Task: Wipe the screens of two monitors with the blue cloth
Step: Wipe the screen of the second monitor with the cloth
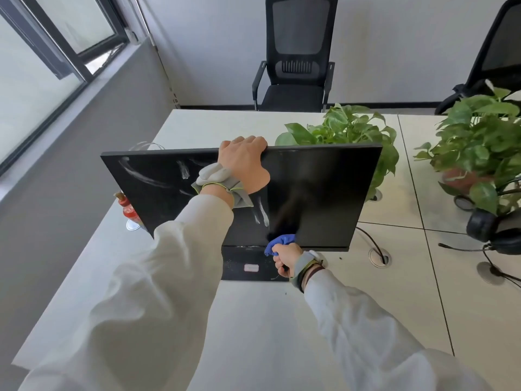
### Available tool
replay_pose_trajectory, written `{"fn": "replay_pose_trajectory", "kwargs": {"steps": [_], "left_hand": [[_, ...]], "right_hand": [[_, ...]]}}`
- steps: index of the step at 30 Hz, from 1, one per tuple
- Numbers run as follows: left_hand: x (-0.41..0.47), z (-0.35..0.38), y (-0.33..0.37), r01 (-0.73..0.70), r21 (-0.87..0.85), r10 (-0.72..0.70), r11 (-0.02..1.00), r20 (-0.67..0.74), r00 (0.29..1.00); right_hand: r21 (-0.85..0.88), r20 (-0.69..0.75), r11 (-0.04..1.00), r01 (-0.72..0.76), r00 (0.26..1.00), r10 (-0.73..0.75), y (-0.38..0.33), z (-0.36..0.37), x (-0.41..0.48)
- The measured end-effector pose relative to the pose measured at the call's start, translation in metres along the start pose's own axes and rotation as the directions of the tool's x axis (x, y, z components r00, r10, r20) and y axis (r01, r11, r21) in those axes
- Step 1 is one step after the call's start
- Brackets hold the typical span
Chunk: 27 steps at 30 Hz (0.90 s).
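Note:
A black monitor [324, 193] stands on the white desk [253, 320], its dark screen facing me with white smears on the left half and near the middle. My left hand [244, 162] grips the monitor's top edge, fingers curled over the back. My right hand [286, 259] holds a bunched blue cloth [279, 242] against the bottom edge of the screen, near the middle. Only one monitor is in view. Its flat black base [242, 266] carries a small white label.
Two leafy potted plants [346, 131] [485, 142] stand behind and right of the monitor. A black headset [490, 232] lies at the right. A red bottle [128, 210] sits behind the monitor's left corner. Cable ports [379, 256] dot the desk. Two black chairs [296, 57] stand beyond.

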<state>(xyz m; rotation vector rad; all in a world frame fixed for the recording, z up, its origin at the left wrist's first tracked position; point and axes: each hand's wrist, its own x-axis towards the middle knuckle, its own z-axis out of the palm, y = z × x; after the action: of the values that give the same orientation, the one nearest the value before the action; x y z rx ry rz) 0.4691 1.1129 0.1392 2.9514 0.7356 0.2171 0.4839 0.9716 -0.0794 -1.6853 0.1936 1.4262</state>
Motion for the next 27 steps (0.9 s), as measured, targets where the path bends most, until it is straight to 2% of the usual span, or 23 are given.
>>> {"fn": "replay_pose_trajectory", "kwargs": {"steps": [11, 23, 27], "left_hand": [[0.000, 0.000, 0.006, 0.044, 0.035, -0.044, 0.998, -0.004, 0.999], [0.006, 0.007, 0.006, 0.056, 0.077, -0.055, 0.995, -0.015, 0.998], [0.002, 0.010, 0.000, 0.032, 0.069, -0.030, 0.997, -0.028, 0.999]], "right_hand": [[0.072, -0.093, 0.997, 0.008, 0.996, -0.002, 0.018, 0.022, 0.019], [0.101, 0.119, 0.994, -0.033, 0.993, 0.021, 0.004, 0.072, 0.023], [0.056, 0.232, 0.988, -0.146, 0.964, 0.129, 0.002, 0.092, 0.026]]}}
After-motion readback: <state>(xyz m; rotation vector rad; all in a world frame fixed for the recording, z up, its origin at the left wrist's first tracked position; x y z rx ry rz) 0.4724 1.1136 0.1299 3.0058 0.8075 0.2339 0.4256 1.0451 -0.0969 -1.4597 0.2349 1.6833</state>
